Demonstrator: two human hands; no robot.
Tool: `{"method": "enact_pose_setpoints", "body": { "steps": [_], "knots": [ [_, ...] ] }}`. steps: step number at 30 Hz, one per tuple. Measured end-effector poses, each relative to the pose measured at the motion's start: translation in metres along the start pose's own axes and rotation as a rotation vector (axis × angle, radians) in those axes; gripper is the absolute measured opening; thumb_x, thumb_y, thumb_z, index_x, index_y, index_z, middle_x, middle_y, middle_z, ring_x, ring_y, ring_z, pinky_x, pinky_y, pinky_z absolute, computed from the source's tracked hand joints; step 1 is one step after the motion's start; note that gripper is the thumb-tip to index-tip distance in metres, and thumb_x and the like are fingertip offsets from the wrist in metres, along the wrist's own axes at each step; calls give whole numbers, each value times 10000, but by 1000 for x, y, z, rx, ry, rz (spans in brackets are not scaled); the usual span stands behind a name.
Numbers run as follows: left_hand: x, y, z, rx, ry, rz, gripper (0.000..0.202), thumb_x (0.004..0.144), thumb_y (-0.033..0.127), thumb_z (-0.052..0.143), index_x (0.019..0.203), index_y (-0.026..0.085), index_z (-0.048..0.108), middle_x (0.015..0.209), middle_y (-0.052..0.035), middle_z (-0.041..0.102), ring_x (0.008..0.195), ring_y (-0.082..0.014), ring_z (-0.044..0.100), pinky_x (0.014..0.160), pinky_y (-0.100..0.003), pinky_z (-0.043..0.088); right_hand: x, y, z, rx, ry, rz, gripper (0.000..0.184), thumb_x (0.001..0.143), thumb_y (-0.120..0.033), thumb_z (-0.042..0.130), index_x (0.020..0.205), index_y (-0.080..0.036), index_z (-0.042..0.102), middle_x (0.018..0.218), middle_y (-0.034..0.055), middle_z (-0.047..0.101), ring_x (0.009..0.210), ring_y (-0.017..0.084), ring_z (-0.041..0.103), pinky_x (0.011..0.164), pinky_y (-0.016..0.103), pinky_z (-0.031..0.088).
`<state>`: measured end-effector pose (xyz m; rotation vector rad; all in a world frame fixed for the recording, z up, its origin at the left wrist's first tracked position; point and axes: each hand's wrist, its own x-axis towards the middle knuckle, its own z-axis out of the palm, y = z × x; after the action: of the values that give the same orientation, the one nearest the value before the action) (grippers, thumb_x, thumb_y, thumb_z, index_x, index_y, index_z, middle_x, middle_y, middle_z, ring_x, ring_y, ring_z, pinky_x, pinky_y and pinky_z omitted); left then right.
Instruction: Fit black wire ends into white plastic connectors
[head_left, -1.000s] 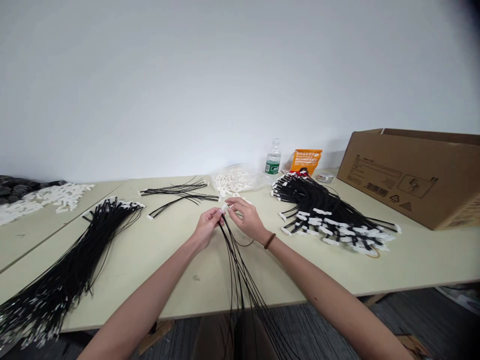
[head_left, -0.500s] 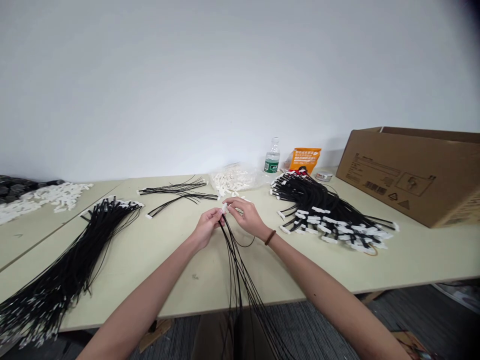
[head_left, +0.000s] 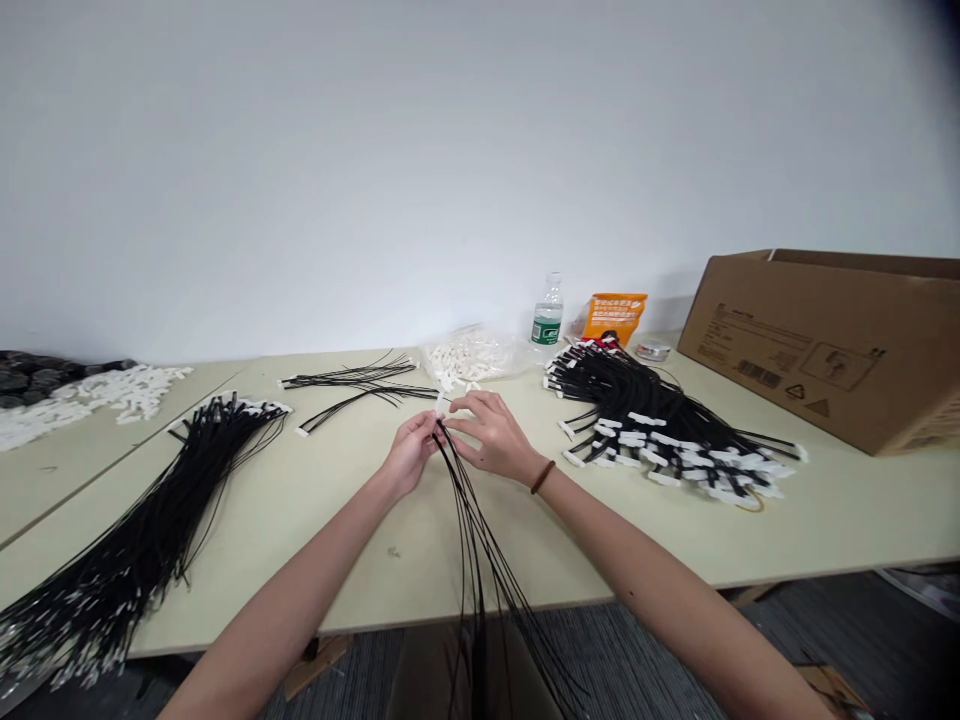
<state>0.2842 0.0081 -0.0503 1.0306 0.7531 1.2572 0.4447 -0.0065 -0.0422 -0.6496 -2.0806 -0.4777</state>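
Observation:
My left hand [head_left: 410, 452] and my right hand [head_left: 491, 436] meet over the middle of the table, fingers pinched together at the top end of a bunch of thin black wires [head_left: 480, 555]. A small white connector [head_left: 440, 403] shows at the fingertips. The wires hang from my hands down over the table's front edge toward my lap. A brown band sits on my right wrist.
A large bundle of black wires [head_left: 142, 530] lies at the left, another with white connectors [head_left: 660, 430] at the right. A few loose wires [head_left: 352, 385], a bag of white connectors [head_left: 469, 357], a water bottle [head_left: 548, 315], an orange packet [head_left: 615, 317], and a cardboard box [head_left: 832, 340] stand behind.
My hands have drawn slightly closer together and my right fingers have shifted down onto the wire ends; the white connector now sits just above my left fingertips. The view shifted a little.

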Motion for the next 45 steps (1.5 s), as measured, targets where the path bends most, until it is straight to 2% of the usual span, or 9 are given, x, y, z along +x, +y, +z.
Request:
{"method": "enact_pose_setpoints", "body": {
  "steps": [6,14,24,28,35,45],
  "knots": [
    [2,-1,-1,-42,-8,-13,275,606,328,725,752,122,616,611,12,533,567,-68,478,600,-213,406,1,-1,0,-72,-22,-12,158,820,-209,519,952,-212,606,1028,59,579,998,199,437,865,364,361],
    [-1,-1,2,-67,-38,-35,276,587,317,744,714,114,606,617,12,540,573,-63,473,591,-209,403,-1,-2,6,-212,33,-150,140,859,-157,464,894,-208,590,927,32,619,960,163,484,939,377,331],
    [-1,-1,1,-67,-43,-40,288,585,322,745,730,115,606,629,8,548,582,-66,483,604,-212,409,0,-1,10,-151,72,-82,125,854,-162,484,870,-201,602,883,32,617,900,164,479,829,341,372],
    [0,-1,1,-39,-41,-33,270,608,325,724,746,121,614,637,4,551,585,-71,482,611,-218,408,-1,1,10,-124,50,-52,125,854,-180,492,870,-202,614,886,44,607,887,174,468,783,333,375],
    [0,-2,0,50,-74,-7,246,640,342,695,707,123,605,608,10,524,568,-68,462,600,-212,387,-2,3,11,-141,33,-53,132,858,-174,493,897,-204,615,883,46,608,891,171,475,789,336,368],
    [-1,-3,-2,82,-94,10,251,642,351,694,688,119,609,608,9,522,566,-68,449,602,-223,364,2,6,3,-260,-20,-278,161,874,-109,452,875,-171,600,854,26,622,882,149,502,854,334,377]
  ]
}}
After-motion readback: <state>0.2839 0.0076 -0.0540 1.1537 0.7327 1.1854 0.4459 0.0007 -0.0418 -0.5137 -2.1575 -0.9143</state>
